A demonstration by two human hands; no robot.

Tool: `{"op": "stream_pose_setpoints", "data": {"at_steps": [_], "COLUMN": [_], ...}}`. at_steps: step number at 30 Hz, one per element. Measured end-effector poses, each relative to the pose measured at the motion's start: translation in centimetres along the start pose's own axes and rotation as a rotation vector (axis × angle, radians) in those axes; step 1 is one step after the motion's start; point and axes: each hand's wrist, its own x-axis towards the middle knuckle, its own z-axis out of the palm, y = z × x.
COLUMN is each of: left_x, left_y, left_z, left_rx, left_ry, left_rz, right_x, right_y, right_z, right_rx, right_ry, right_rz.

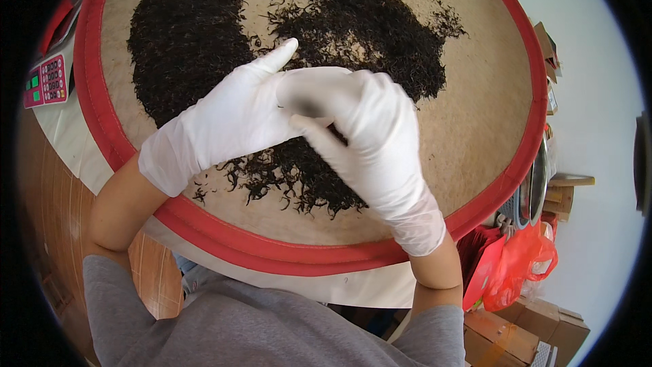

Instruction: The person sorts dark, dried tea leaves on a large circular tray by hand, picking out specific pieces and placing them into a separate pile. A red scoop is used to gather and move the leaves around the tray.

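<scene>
Both my hands wear white gloves and meet above a wide round tan tray (492, 109) with a red cloth rim. My left hand (234, 109) is held out flat, its thumb stretched up and away from the fingers. Over its palm and fingers bends my right hand (384, 139), thumb apart below; motion smears its fingertips. A tiny dark speck shows on the left palm, but what else lies between the hands is hidden. Dark, twisted dried tea leaves lie beneath: a dense heap (187, 34) at left, a looser spread (387, 30) far right, and scattered leaves (299, 177) nearest me.
A pink keypad device with green buttons (47, 81) stands beyond the tray's left edge. To the right are a red plastic bag (516, 265), cardboard boxes (506, 340) and a metal basin (538, 177) along a white wall. Wooden flooring (68, 204) shows at left.
</scene>
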Motion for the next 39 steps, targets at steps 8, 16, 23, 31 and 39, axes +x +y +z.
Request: {"op": "stream_pose_setpoints", "data": {"at_steps": [8, 16, 23, 31, 39], "left_x": [-0.4, -0.2, -2.3, -3.1, -2.8], "left_y": [-0.2, 1.1, 5.2, 6.3, 4.4], "left_z": [0.8, -1.2, -1.0, -1.5, -1.4], "left_rx": [-0.221, -0.237, -0.343, -0.331, -0.368], "left_ry": [-0.105, -0.130, 0.116, 0.115, 0.073], "left_rz": [-0.017, 0.137, 0.623, 0.719, 0.605], "right_x": [0.2, 0.2, -1.1, -0.4, 3.0], "right_y": [-0.8, 0.9, 3.7, 4.6, 3.5], "right_z": [1.1, -1.7, -2.9, -0.6, 4.2], "right_rx": [0.118, 1.604, 0.820, 0.207, -0.143], "right_ry": [-0.033, 0.072, -0.155, 0.006, -0.242], "right_rz": [0.075, 0.851, 0.837, 0.497, 0.275]}}
